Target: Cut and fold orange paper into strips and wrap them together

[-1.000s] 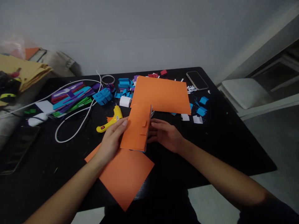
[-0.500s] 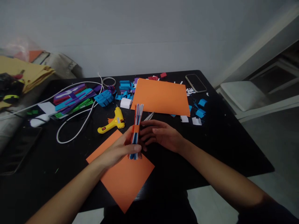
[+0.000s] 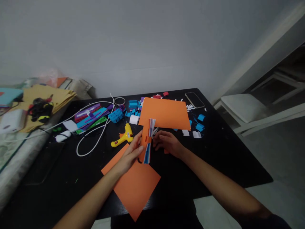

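Observation:
My left hand [image 3: 130, 156] is closed around a small paper booklet [image 3: 145, 143] with an orange cover and an orange band across its middle. Its white and blue page edges face right. Just right of it is my right hand [image 3: 168, 143], fingers loosely bent and apart, with nothing visible in them. A small orange paper piece [image 3: 166, 151] shows below that hand. Scissors [image 3: 155, 131] lie partly hidden behind the booklet. Under my left wrist an orange sheet [image 3: 137, 190] lies on the black table [image 3: 202, 171].
A yellow glue gun [image 3: 124, 136] lies left of the booklet, near a looped white cable [image 3: 95, 148]. Farther back are another orange sheet [image 3: 164, 111], coloured paper strips [image 3: 91, 116], blue paper pieces [image 3: 116, 115] and a phone [image 3: 194, 100]. A white chair [image 3: 245, 106] stands at right.
The booklet has turned in my left hand, so its orange cover now shows. My right hand's fingers have bent more. The view has shifted, with more of the left side visible.

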Available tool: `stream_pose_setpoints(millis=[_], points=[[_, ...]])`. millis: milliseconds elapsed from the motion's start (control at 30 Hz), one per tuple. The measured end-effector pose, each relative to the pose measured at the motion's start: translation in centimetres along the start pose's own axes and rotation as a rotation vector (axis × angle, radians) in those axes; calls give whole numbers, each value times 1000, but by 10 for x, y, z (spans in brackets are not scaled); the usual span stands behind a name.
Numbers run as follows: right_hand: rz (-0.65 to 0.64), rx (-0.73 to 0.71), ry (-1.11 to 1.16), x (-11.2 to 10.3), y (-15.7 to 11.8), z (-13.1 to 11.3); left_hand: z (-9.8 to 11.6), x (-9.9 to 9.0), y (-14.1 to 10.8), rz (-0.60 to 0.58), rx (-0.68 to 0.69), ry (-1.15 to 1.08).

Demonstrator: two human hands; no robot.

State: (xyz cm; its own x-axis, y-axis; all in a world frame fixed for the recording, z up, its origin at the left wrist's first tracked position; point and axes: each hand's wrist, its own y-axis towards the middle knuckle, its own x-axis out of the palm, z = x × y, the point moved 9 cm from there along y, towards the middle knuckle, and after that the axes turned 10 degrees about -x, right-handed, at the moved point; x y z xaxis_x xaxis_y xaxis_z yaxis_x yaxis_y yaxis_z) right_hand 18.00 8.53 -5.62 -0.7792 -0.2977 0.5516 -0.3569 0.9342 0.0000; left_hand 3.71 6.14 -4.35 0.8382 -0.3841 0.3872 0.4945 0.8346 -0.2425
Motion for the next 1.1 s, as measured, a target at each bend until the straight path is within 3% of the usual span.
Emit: stream_pose_setpoints(millis=[200, 400, 533, 700, 800, 900, 1000, 1100], points=[[64, -53, -114, -1, 0, 0, 8, -8, -2, 226, 52, 236], [155, -45, -217, -16, 0, 3, 3, -9, -1, 203, 211, 353], [194, -61, -243, -24, 1, 1, -1, -16, -1, 211, 214, 473], [133, -80, -224, -4, -2, -9, 3, -17, -8, 233, 241, 601], [11, -108, -252, 23, -6, -17, -2, -10, -11, 160, 176, 459], [-67, -119, -324, 42, -10, -24, -21, -7, -8, 86, -91, 33], [-11, -115, -336, 39, -14, -33, -26, -4, -9, 67, -297, -277], [113, -146, -385, 21, -23, -47, -8, -5, -10, 68, -336, -331]])
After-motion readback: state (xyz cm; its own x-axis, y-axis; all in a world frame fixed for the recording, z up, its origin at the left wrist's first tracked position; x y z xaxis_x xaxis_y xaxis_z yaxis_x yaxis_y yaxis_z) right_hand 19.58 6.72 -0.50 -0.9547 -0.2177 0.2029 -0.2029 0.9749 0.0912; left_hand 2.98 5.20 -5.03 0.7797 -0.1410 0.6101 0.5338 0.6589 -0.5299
